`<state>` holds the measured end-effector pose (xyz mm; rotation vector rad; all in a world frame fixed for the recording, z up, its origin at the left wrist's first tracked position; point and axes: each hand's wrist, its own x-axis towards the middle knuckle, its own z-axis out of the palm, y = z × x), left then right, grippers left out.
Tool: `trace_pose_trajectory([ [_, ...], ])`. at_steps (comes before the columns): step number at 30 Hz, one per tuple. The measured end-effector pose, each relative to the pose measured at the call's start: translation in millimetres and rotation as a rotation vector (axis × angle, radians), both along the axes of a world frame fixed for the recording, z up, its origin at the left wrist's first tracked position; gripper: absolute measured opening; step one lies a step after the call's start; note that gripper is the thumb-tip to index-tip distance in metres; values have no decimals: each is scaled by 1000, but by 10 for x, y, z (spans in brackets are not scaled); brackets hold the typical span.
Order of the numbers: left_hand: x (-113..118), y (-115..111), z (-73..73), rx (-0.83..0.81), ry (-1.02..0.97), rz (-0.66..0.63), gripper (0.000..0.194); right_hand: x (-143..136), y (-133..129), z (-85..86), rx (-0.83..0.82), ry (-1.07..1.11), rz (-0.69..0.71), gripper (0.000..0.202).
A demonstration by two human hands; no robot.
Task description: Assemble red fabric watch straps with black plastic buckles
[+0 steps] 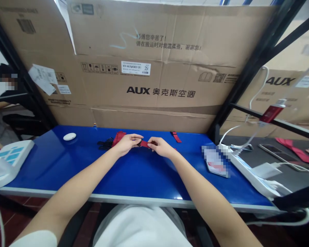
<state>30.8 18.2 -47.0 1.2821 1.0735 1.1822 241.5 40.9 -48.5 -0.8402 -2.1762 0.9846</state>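
Both hands over the far half of the bench, near the middle of its width. Left hand: fingers curled, thumb and fingertips nearly together, pinching a small black piece at one end of a red strap. Right hand: thumb and forefinger closed on the strap's other visible end, remaining fingers bent in; the strap spans the short gap between the hands. Just left of the left hand, partly behind it, a red bundle near the far edge; black cords lie beside it. Right of the right hand, a short red strip at the far edge. White disc towards the far left corner; white device at the left edge. Phone flat on the right part, beside a white power strip running along the right edge. Cardboard stands behind the far edge.
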Motion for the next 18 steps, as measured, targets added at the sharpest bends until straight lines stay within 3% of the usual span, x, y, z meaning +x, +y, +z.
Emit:
trace_pose_trajectory([
  [5, 124, -51, -35, -39, -174, 20, 34, -9, -16, 4, 82, -7, -21, 12],
  [11, 97, -14, -53, -83, -243, 83, 26, 13, 13, -8, 110, 1, -95, 11],
  [18, 151, -65, -14, -126, -272, 33, 22, 51, 18, 33, 109, 55, -45, 11],
])
